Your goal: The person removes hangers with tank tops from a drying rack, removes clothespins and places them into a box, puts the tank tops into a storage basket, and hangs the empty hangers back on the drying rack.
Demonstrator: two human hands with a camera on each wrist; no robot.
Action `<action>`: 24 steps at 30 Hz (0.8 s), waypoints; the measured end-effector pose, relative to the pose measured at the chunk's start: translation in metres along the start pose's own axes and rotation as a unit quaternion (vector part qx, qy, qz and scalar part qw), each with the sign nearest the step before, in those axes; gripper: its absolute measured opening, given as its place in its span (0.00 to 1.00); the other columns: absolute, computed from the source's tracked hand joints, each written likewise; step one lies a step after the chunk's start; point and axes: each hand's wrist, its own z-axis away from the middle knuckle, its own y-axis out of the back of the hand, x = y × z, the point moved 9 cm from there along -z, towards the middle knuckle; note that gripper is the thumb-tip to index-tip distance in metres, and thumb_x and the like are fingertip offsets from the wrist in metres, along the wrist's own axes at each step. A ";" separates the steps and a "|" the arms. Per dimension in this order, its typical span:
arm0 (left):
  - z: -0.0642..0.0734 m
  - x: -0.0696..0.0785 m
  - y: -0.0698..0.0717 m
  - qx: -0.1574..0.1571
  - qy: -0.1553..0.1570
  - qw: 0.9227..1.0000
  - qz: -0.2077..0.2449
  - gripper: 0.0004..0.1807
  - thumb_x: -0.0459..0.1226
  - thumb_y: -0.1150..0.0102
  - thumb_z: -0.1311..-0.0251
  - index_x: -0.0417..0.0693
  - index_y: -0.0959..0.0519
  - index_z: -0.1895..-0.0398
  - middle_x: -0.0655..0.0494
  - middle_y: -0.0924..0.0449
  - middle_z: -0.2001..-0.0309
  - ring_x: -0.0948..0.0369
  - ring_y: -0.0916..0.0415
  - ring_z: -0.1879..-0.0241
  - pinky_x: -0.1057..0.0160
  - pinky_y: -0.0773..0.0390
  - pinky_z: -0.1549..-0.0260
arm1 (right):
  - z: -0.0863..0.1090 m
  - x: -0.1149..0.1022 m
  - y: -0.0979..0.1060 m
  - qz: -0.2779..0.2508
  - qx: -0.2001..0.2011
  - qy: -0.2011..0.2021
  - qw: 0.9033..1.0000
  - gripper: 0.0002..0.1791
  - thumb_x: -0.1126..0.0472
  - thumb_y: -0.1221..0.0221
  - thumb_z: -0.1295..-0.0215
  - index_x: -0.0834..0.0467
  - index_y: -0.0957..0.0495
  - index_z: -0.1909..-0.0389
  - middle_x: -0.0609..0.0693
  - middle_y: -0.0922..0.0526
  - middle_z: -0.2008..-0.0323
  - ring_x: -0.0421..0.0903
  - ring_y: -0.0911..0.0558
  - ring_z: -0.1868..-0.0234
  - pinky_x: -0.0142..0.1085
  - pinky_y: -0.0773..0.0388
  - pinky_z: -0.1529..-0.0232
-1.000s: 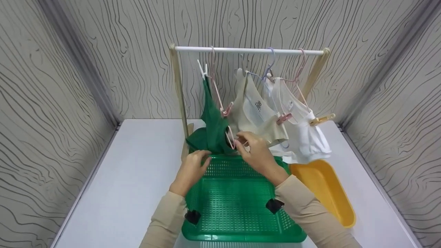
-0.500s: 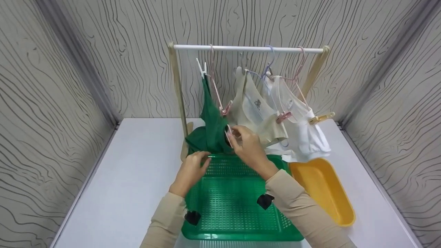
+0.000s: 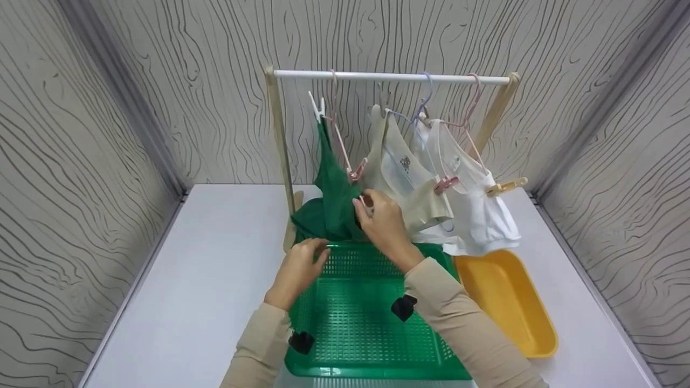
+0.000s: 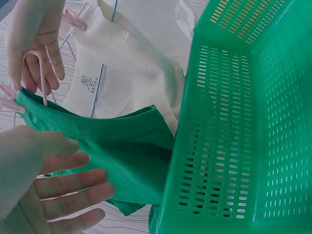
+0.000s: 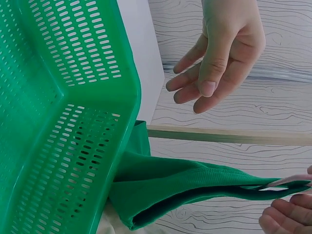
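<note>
Your right hand (image 3: 385, 221) is the nearer of the two hands: it is right at the front edge of the green garment (image 3: 334, 199), on your right-hand side of it. Its thumb and curled fingers pinch the lower loop of the pink hanger (image 3: 342, 146), with only a narrow gap between the tips. Your left hand (image 3: 296, 269) holds nothing; its fingers are spread and loosely bent, below and to the left of the cloth, by the far left part of the green basket (image 3: 377, 372). The head view does not settle whether it touches that rim.

The garment hangs from the white rail (image 3: 377, 76), just beyond the basket, its lower folds bunched near the wooden post (image 3: 280, 145). You see it nearly edge-on: its long line slants from the white clothespin (image 3: 317, 110), high and away from you, down past the pink clothespin (image 3: 357, 170) towards your right hand. In the right wrist view the opening's edge likewise runs lengthwise to those fingers.

From the left wrist, the loop drops to the ribbed band (image 4: 73, 124); you cannot tell how deep it sits inside. The beige garment (image 3: 426, 205) hangs just behind your right hand.
</note>
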 end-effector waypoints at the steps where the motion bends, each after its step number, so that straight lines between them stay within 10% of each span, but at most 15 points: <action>1: 0.000 0.000 0.000 0.000 0.001 1.000 0.000 0.12 0.36 0.44 0.34 0.38 0.19 0.54 0.45 0.15 0.57 0.56 0.16 0.57 0.59 0.16 0.57 | -0.001 0.000 0.001 0.003 0.007 -0.001 1.000 0.15 0.56 0.45 0.30 0.66 0.22 0.55 0.60 0.16 0.61 0.52 0.18 0.58 0.45 0.17 0.54; 24: 0.005 -0.003 -0.003 -0.007 0.006 1.000 0.005 0.11 0.35 0.44 0.34 0.38 0.19 0.53 0.44 0.15 0.56 0.55 0.16 0.56 0.59 0.16 0.57 | -0.020 0.015 0.023 0.045 0.080 -0.055 0.994 0.11 0.63 0.46 0.30 0.69 0.21 0.61 0.65 0.14 0.64 0.59 0.14 0.61 0.50 0.17 0.59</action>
